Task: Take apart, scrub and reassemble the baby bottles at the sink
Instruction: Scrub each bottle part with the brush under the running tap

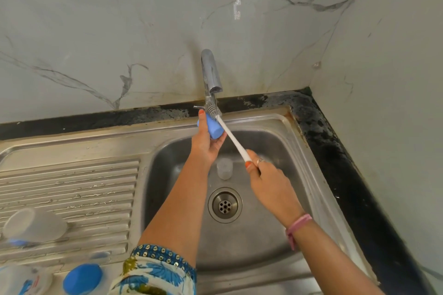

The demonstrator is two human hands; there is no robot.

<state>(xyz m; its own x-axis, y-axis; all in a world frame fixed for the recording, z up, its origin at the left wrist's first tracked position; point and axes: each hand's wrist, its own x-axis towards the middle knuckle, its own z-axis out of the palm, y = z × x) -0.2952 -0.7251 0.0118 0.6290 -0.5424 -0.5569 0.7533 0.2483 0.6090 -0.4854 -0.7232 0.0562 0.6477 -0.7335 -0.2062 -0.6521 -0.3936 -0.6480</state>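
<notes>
Blue cap [214, 129] gripped in raised left hand [205, 140]; right hand [268, 175] holds brush [232, 136].

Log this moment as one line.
left hand: holds blue cap | right hand: grips brush | brush head under tap | clear cup in sink

Blue bottle cap [214, 129]: held up under the tap, tilted, open end facing lower right. Bottle brush [233, 137]: white handle running diagonally, grey bristle head at the top just past the cap, under the spout. Clear small cup-shaped part [224, 168] sits upright in the sink basin [271, 235], above the drain. Clear bottle body [33, 224] lies on its side on the ribbed drainboard, blurred. Blue round cap [82, 278] at bottom left on the sink edge, next to a white container, partly cut off.
</notes>
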